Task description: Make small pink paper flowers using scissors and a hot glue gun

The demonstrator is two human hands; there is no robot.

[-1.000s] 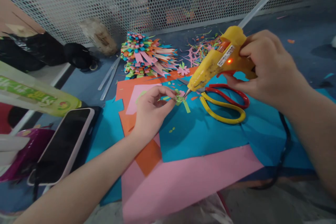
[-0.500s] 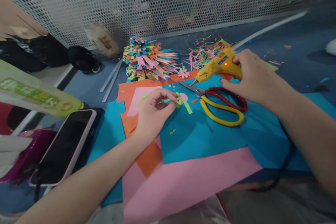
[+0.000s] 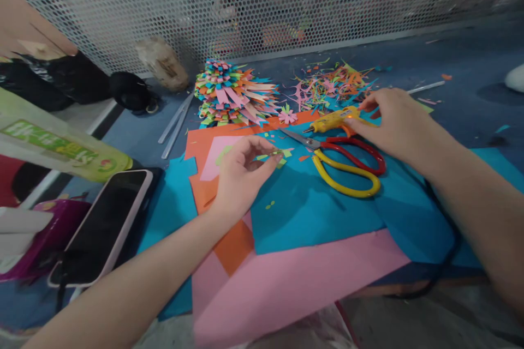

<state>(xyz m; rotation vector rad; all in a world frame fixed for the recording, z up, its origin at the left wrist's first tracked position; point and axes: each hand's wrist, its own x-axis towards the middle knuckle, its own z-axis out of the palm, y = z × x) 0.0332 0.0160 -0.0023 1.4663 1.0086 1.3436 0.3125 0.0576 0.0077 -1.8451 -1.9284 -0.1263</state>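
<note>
Between the thumb and fingertips of my left hand [image 3: 248,172] is a small green paper piece [image 3: 280,155], held above a blue sheet [image 3: 303,212]. My right hand [image 3: 393,122] is at the back end of a yellow glue gun [image 3: 333,120], thumb and fingers around its handle. The gun lies low, its nozzle pointing left, just behind scissors [image 3: 347,173] with one red and one yellow handle. A pink and green paper flower [image 3: 287,115] rests by a cone of many-coloured paper strips [image 3: 229,92].
Paper scraps [image 3: 331,87] are piled behind the glue gun. A phone [image 3: 104,229], a green-labelled bottle [image 3: 61,139] and a magenta box [image 3: 61,229] are at the left. Clear sticks [image 3: 176,125] lie near the cone. A metal mesh [image 3: 262,5] stands behind.
The glue gun has gone down and tilted flatter, with my right hand behind it. The paper at my left fingertips has turned, and its pink part hardly shows.
</note>
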